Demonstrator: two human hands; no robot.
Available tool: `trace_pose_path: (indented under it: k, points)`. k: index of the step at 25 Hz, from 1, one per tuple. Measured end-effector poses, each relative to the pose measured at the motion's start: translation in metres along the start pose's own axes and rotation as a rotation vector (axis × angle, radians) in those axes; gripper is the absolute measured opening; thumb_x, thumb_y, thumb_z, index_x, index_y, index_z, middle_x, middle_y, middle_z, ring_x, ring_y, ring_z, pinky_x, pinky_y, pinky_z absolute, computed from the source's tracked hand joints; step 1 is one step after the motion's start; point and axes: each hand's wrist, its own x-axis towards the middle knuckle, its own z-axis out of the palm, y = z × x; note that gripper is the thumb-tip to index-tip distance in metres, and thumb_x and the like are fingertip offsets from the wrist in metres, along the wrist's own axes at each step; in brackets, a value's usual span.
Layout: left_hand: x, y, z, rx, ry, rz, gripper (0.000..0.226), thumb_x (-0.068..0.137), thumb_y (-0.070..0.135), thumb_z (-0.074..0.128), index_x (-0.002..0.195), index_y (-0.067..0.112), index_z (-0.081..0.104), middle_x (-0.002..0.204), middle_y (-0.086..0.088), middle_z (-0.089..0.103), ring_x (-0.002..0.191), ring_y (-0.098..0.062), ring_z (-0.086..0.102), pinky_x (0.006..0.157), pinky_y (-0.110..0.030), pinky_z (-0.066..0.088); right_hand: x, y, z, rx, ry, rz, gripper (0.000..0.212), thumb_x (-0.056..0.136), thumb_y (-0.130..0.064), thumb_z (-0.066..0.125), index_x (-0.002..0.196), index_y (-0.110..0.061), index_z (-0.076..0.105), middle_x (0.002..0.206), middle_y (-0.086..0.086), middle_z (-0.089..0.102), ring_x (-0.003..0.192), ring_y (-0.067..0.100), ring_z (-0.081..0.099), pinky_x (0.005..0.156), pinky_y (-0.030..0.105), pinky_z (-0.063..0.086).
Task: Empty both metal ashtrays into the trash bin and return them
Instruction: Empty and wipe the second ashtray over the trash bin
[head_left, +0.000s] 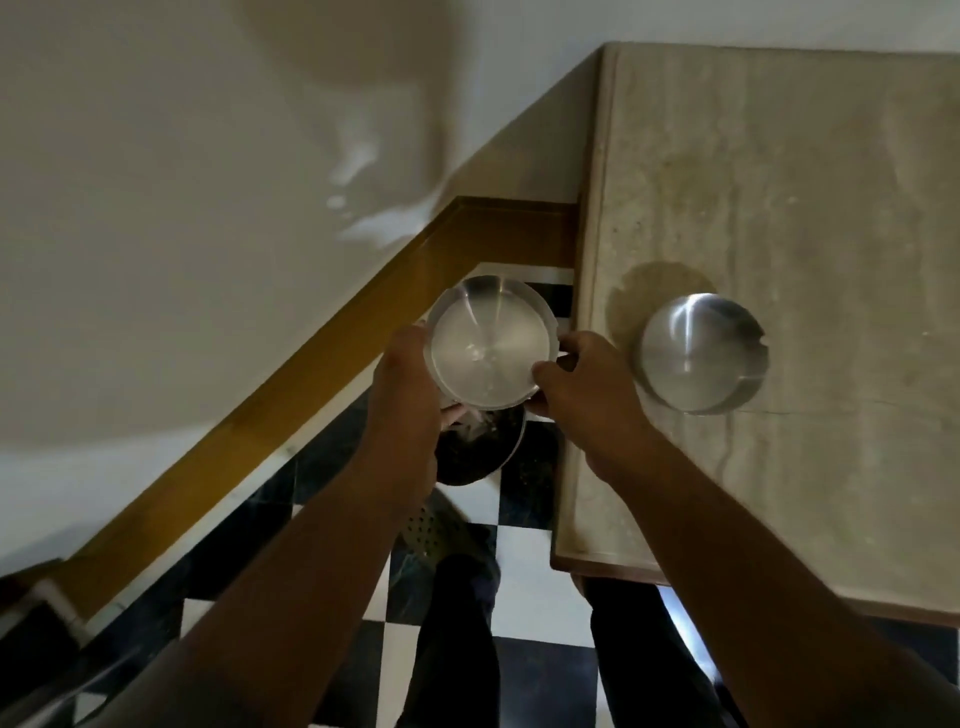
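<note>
Hands: our left hand and right hand grip the near ashtray by its rim, fingers curled on opposite sides.
Below: trash bin on the checkered floor.
Right: second ashtray lies upside down on the counter.

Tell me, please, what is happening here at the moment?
A person holds a metal ashtray with both hands, left hand and right hand on opposite rims, above a dark trash bin on the checkered floor. A second ashtray sits on the marble table beside it.
</note>
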Motion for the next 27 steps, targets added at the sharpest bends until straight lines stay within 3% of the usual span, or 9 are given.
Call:
trace_pose_path:
  k: [4,6,9,12,15,19,21,24,27]
  points:
    - [0.032,-0.016,-0.044,-0.053,-0.012,-0.107,0.035,0.096,0.042,0.048,0.126,0.028,0.058,0.122,-0.008,0.062,0.111,-0.031,0.062,0.093,-0.053,0.058,0.014,0.015,0.036,0.089,-0.199,0.108,0.045,0.087,-0.001,0.067,0.13,-0.007,0.054,0.122,0.012,0.063,0.104,0.026,0.068,0.067,0.025,0.064]
    - [0.049,-0.032,-0.06,-0.047,-0.016,-0.143,0.033,0.093,0.043,0.051,0.121,0.028,0.059,0.124,-0.01,0.062,0.112,-0.031,0.062,0.092,-0.053,0.058,0.027,0.027,0.049,0.096,-0.27,0.184,0.043,0.087,0.002,0.067,0.128,-0.003,0.056,0.128,0.015,0.061,0.108,0.031,0.067,0.065,0.026,0.064]
    - [0.08,-0.057,-0.076,-0.012,-0.043,-0.192,0.051,0.084,0.044,0.056,0.132,0.026,0.056,0.132,-0.012,0.06,0.119,-0.034,0.059,0.093,-0.054,0.057,0.049,0.048,0.068,0.059,-0.302,0.264,0.044,0.086,0.003,0.068,0.129,-0.001,0.055,0.131,0.016,0.058,0.112,0.033,0.064,0.069,0.03,0.065]
    - [0.106,-0.077,-0.081,-0.034,-0.056,-0.242,0.049,0.086,0.047,0.048,0.129,0.027,0.059,0.128,-0.011,0.063,0.114,-0.03,0.062,0.089,-0.049,0.058,0.067,0.065,0.079,0.002,-0.302,0.303,0.042,0.087,0.002,0.069,0.127,0.0,0.056,0.131,0.016,0.058,0.111,0.032,0.064,0.068,0.029,0.065]
    - [0.121,-0.087,-0.086,-0.029,-0.075,-0.251,0.038,0.099,0.051,0.037,0.112,0.028,0.065,0.123,-0.009,0.067,0.108,-0.027,0.065,0.081,-0.044,0.057,0.074,0.073,0.079,-0.026,-0.285,0.282,0.044,0.085,0.002,0.07,0.126,-0.004,0.056,0.127,0.014,0.061,0.105,0.027,0.066,0.069,0.028,0.065]
    - [0.148,-0.077,-0.096,0.103,-0.211,-0.26,0.051,0.091,0.072,0.042,0.101,0.026,0.06,0.106,-0.007,0.069,0.102,-0.032,0.067,0.091,-0.05,0.054,0.074,0.07,0.073,-0.484,-0.236,-0.124,0.047,0.078,-0.009,0.079,0.117,-0.02,0.056,0.111,0.001,0.064,0.104,0.023,0.064,0.089,0.039,0.058]
    - [0.161,-0.065,-0.098,0.233,-0.357,-0.237,0.055,0.081,0.069,0.061,0.111,0.023,0.06,0.117,-0.012,0.069,0.103,-0.03,0.069,0.09,-0.046,0.056,0.071,0.064,0.072,-0.66,-0.244,-0.332,0.045,0.078,-0.013,0.079,0.114,-0.026,0.056,0.115,0.0,0.063,0.104,0.02,0.063,0.094,0.04,0.055]
    - [0.178,-0.047,-0.093,0.457,-0.576,-0.189,0.079,0.059,0.054,0.084,0.124,0.017,0.056,0.128,-0.013,0.062,0.113,-0.031,0.065,0.089,-0.04,0.059,0.069,0.063,0.066,-0.765,-0.282,-0.626,0.043,0.081,-0.008,0.074,0.12,-0.013,0.057,0.122,0.01,0.057,0.106,0.026,0.061,0.093,0.04,0.057]
    - [0.187,-0.037,-0.084,0.807,-0.793,-0.101,0.11,0.041,0.045,0.094,0.138,0.021,0.047,0.132,-0.005,0.059,0.116,-0.026,0.061,0.088,-0.037,0.056,0.068,0.068,0.059,-0.976,-0.288,-0.855,0.039,0.082,-0.007,0.071,0.119,-0.007,0.061,0.125,0.016,0.058,0.105,0.03,0.062,0.085,0.025,0.048]
